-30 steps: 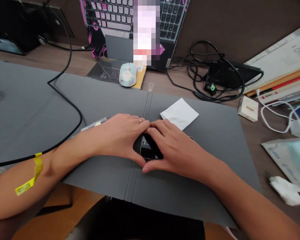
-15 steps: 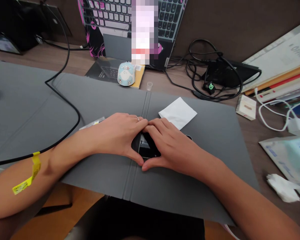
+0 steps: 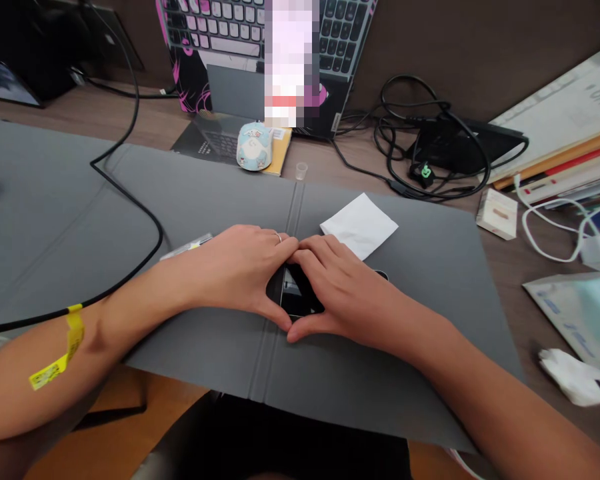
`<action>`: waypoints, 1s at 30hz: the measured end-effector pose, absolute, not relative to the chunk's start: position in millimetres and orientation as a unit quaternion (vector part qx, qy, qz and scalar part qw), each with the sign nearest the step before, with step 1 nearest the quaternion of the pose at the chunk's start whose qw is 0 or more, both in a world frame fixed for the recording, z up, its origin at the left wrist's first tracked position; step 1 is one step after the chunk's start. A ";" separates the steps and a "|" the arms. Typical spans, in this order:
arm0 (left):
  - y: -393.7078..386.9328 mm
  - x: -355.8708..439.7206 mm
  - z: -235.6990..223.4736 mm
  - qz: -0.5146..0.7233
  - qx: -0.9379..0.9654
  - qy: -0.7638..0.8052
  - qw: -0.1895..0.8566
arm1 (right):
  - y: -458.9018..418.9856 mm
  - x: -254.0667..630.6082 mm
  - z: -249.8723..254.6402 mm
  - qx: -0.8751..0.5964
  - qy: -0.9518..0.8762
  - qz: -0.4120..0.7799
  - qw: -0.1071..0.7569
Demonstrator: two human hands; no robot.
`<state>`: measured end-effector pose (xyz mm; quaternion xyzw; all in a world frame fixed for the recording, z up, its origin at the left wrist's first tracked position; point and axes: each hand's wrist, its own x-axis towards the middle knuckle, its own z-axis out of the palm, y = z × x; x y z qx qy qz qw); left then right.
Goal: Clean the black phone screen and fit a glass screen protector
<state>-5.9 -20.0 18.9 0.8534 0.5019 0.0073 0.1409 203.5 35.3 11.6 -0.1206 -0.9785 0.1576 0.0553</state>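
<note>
A dark, glossy smartphone [image 3: 300,298] lies flat on the grey desk mat [image 3: 215,343], largely covered by my hands. Over its left part is my left hand [image 3: 245,267], thumb at the near edge and fingers curled at the far edge, a ring on one finger. My right hand [image 3: 337,283] grips the phone the same way from the right. Both thumb tips meet near the bottom edge, and the fingertips touch at the top. A white packet [image 3: 361,225] lies just beyond my right hand. By my left wrist, a clear plastic piece [image 3: 187,247] shows partly.
A laptop [image 3: 235,87] stands at the back, with a light blue mouse [image 3: 255,147] before it. A black cable [image 3: 150,213] crosses the mat to my left forearm. Tangled cords [image 3: 395,147], a small box [image 3: 497,213] and crumpled tissue [image 3: 573,377] are on the right.
The view has shifted very slightly, so things appear a few pixels further right. My hands keep the same hold on the phone.
</note>
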 end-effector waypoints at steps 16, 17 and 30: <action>-21.3 -7.1 19.6 0.008 0.848 0.508 0.151 | 34.9 203.9 12.3 -0.121 -0.977 0.163 0.061; -21.4 -7.3 19.1 0.008 0.847 0.510 0.152 | 34.9 203.9 12.7 -0.121 -0.977 0.163 0.059; -21.2 -8.4 17.1 0.018 0.853 0.502 0.141 | 36.0 203.7 13.2 -0.124 -0.975 0.174 0.054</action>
